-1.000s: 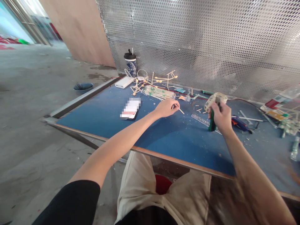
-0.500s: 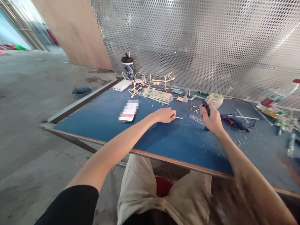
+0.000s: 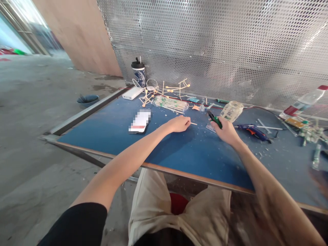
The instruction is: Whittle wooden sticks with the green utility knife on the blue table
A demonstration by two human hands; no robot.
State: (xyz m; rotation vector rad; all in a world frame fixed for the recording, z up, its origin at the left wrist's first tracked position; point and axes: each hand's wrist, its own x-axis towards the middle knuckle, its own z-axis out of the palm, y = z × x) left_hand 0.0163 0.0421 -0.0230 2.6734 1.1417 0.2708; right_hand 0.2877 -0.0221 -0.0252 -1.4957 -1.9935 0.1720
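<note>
— While both forearms reach across the blue table (image 3: 110,128), what does each hand have?

— The left hand (image 3: 178,123) rests on the surface, fingers curled in, pinching a thin wooden stick (image 3: 192,123) whose free end points toward the right hand (image 3: 226,131). That hand is closed around a green-handled cutter (image 3: 214,119); its dark nose points up and away, just above a clear ruler (image 3: 211,127). Whether the blades are parted is unclear at this distance.

— And the surroundings?

— A clear jar (image 3: 231,110) lies on its side just behind the right hand, and a blue glue gun (image 3: 251,131) lies to its right. A packet of sticks (image 3: 170,103) and a stick frame (image 3: 164,91) sit further back, with a phone (image 3: 140,122) left of the left hand.
</note>
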